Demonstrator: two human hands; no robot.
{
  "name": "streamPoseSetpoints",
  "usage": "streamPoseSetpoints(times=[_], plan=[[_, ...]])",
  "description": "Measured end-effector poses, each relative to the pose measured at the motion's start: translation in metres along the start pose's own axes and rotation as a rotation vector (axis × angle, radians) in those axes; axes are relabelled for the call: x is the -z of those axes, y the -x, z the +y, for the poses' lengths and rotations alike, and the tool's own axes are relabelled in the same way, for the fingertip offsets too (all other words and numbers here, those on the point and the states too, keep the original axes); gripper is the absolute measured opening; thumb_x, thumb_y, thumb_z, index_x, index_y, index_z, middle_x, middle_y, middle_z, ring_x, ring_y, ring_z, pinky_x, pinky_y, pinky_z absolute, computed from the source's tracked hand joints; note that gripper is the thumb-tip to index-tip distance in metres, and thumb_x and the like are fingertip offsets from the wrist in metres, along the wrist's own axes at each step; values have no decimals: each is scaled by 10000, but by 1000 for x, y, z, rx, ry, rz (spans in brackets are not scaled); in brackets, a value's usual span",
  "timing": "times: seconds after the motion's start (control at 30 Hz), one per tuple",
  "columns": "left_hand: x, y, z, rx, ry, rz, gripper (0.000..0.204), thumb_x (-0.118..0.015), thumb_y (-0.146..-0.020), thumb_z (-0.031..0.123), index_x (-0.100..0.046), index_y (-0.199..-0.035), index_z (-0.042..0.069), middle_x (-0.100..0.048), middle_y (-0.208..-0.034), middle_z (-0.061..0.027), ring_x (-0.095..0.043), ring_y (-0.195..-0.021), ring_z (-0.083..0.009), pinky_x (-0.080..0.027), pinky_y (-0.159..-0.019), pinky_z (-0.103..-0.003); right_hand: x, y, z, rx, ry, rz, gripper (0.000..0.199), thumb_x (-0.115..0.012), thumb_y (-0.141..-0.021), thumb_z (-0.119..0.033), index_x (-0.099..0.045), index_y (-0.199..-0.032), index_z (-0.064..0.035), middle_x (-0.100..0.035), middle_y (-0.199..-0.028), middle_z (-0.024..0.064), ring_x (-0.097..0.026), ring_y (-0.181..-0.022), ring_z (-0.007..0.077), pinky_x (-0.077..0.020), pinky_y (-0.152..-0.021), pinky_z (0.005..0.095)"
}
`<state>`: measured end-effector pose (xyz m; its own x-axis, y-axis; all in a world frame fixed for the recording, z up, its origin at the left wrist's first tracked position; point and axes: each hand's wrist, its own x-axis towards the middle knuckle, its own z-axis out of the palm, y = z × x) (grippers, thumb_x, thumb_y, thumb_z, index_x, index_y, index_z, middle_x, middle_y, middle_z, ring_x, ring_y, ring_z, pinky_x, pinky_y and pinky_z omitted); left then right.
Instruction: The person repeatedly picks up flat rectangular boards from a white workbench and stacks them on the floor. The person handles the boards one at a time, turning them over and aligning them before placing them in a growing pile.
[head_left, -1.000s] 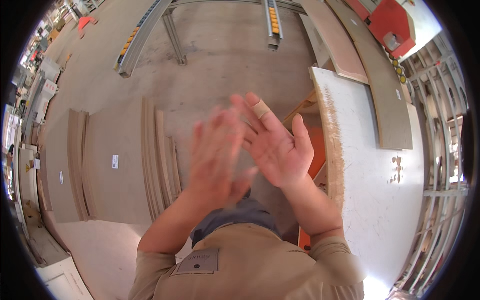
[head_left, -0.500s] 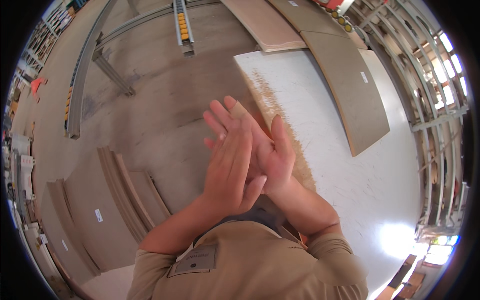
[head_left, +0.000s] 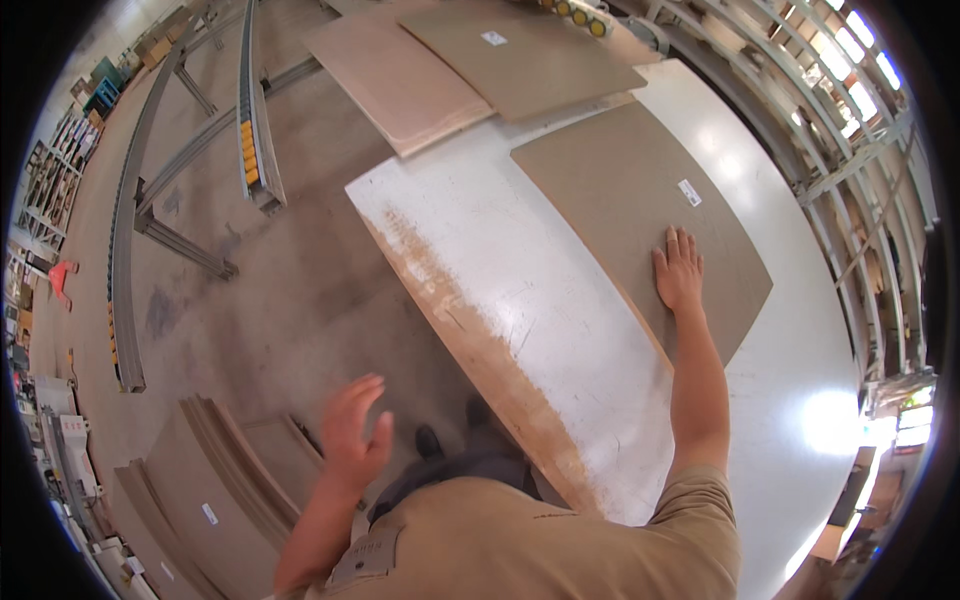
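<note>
A brown-grey flat panel (head_left: 640, 190) with a small white label lies on the white worktable (head_left: 530, 270). My right hand (head_left: 680, 275) rests palm down on that panel, below its label, with the fingers stretched out. Over the floor at the left, my left hand (head_left: 355, 430) hangs in the air, slightly blurred, its fingers together and the thumb apart; it holds nothing. Close to it, low on the left, stand stacks of similar brown panels (head_left: 190, 490).
Beyond the table's far edge lie another brown panel (head_left: 530, 50) and a pinkish board (head_left: 400, 80). A metal roller-conveyor frame (head_left: 130, 250) stands on the left. Metal racking (head_left: 850, 170) runs along the right. The table's near-left edge (head_left: 480, 380) is worn to bare wood.
My hands were pressed together before me and have parted. The right reached onto the panel, the left moved down and left. The view has turned toward the right.
</note>
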<state>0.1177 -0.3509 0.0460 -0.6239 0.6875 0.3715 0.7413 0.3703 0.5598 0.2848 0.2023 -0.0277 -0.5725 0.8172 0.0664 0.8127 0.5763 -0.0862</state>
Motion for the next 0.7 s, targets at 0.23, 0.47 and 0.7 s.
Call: streamPoseSetpoints(times=[0.23,0.47,0.7], plan=[[-101,19,26,244,606,-304,413,-676,-914,187,-570,-1272,9,-658,-1232,-160,-633,-1132,-331,-491,-986,-405,28,150,-61,-179,84,-72,646,-450,-1003,-428,-312,-1568,-148,-249,-1650,105,-174,-1535,311,-141,-1226,531],[-114,122,51,740,1316,-844,437,-608,-992,222,-489,-1370,37,-614,-1296,-109,-590,-1180,-216,-490,-982,-417,13,249,-159,-211,-46,30,787,-506,-939,-494,-333,-1535,-8,-233,-1642,183,-146,-1534,374,-106,-1224,562],[-61,203,45,1041,1466,-597,332,-592,-985,217,-544,-1270,52,-640,-1221,-73,-615,-1099,-191,-520,-905,-402,21,328,-268,10,-162,-6,783,-530,-938,-483,-340,-1519,6,-232,-1623,235,-137,-1528,403,-113,-1221,574]])
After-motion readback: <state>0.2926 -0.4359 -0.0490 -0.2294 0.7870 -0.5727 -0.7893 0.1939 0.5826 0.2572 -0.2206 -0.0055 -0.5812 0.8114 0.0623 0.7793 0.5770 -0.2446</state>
